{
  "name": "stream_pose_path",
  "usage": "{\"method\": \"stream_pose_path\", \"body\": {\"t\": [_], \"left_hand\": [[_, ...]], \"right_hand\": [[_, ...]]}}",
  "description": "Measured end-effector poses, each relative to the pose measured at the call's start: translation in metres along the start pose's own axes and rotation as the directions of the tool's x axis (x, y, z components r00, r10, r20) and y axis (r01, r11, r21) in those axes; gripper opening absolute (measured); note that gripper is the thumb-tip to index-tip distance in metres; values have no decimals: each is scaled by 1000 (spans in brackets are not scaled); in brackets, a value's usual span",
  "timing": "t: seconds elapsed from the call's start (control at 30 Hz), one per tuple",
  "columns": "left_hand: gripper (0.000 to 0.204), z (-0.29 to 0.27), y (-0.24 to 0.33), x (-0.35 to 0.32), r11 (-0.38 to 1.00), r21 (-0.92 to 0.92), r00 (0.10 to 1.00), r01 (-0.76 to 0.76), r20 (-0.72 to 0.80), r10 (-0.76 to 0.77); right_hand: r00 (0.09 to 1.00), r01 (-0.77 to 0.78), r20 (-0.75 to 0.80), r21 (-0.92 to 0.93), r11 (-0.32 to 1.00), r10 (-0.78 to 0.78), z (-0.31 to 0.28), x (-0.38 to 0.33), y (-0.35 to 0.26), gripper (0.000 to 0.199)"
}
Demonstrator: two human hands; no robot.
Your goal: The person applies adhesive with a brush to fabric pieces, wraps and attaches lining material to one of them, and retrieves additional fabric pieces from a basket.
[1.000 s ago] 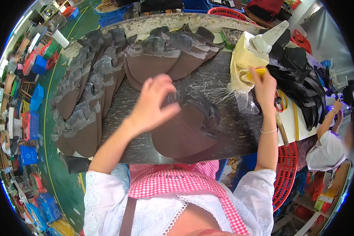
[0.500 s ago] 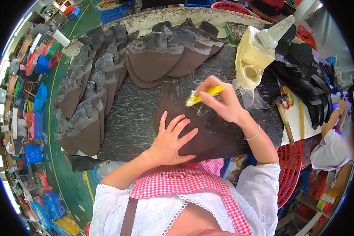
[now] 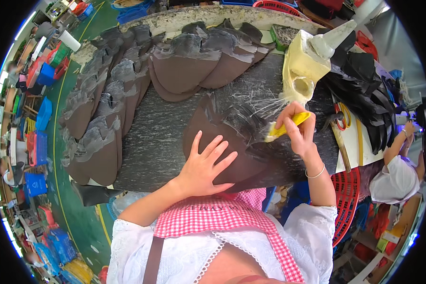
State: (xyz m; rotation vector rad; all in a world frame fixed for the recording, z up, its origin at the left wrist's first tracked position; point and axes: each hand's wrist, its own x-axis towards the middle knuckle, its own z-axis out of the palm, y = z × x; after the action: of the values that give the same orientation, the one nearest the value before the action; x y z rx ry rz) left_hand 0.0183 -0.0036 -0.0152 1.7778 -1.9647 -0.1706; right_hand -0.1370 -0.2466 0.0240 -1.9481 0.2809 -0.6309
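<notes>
My left hand (image 3: 204, 163) lies with fingers spread on a dark brown curved sheet piece (image 3: 199, 120) at the front of the table. In my right hand (image 3: 298, 132) is a yellow-handled brush (image 3: 288, 127), gripped by its handle. Its pale, glue-caked bristles touch the right side of the piece, where a wet, shiny band runs along the upper edge. Beyond the right hand stands a cream, glue-crusted container (image 3: 306, 59) with a round opening and a pale cone-shaped nozzle. White glue strands stretch near its opening.
Overlapping brown pieces with greyish coated edges lie at the left (image 3: 97, 156) and back (image 3: 184, 71). At right are scissors (image 3: 344, 116), a wooden-handled tool (image 3: 341, 146) and black strips (image 3: 364, 94). Below is a red basket (image 3: 345, 199); another person (image 3: 397, 173) sits far right.
My right hand has swept the brush right and toward me across the piece, leaving a wet, shiny band. Glue strands now show near the container. The left hand stays nearly in place.
</notes>
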Motion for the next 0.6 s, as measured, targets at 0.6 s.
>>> {"method": "stream_pose_path", "body": {"t": [0.6], "left_hand": [[66, -1, 0, -6, 998, 11, 995, -57, -77, 58]], "right_hand": [[982, 186, 30, -218, 958, -184, 38, -60, -48, 9]]}}
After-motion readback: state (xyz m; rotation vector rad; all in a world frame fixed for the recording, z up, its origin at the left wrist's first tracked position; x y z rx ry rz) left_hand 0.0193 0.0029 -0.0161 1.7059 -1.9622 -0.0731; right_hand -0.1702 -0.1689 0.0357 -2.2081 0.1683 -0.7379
